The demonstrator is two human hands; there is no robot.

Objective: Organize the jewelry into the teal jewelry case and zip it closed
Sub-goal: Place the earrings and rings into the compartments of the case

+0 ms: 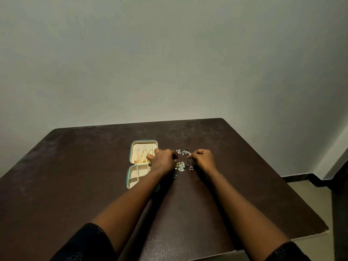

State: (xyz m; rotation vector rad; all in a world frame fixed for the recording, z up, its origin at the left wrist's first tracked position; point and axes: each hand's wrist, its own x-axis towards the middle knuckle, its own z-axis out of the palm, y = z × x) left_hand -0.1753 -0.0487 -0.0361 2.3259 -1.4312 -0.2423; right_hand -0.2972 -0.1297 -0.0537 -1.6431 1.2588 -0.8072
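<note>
The teal jewelry case [130, 153] lies open on the dark table, lid part farther away with gold chains [142, 156] hanging in it, cream compartments nearer me. My left hand [163, 159] hovers at the case's right edge, fingers curled; what it holds is hidden. My right hand [204, 159] sits to the right, fingers curled, pinching a small silver earring [188, 156]. Between the hands lie loose pieces: silver earrings [183, 152] farther back, a pale ornate earring [181, 166] and a small dangling one [191, 167] nearer me.
The dark brown table [94, 194] stands against a plain grey wall [169, 63]. Its right edge drops to a tiled floor [310, 191] with a dark skirting. My forearms cross the table's near middle.
</note>
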